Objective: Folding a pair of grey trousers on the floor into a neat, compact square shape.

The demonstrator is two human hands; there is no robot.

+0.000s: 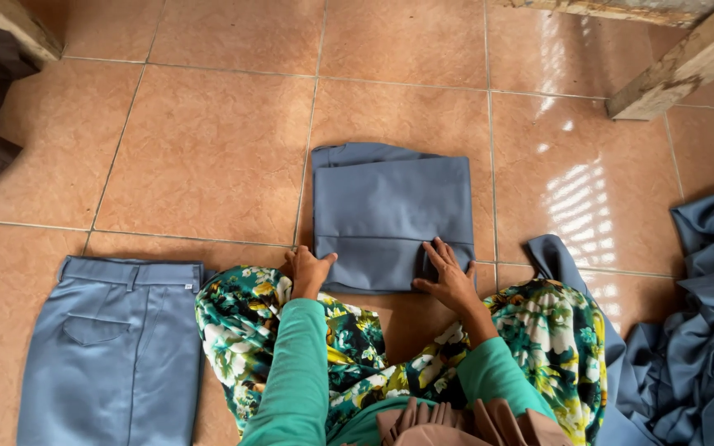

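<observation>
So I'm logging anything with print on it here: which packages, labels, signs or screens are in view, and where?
Small white tag: on the waistband's right end of the blue-grey trousers lying flat on the floor, left of the person; tiny, roughly rectangular, too small to make out further.
No packages, signs or screens in view.

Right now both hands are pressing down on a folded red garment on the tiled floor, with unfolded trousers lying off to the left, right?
Not quite: the folded garment under the left hand and right hand is blue-grey, not red, as the head view shows.
</observation>
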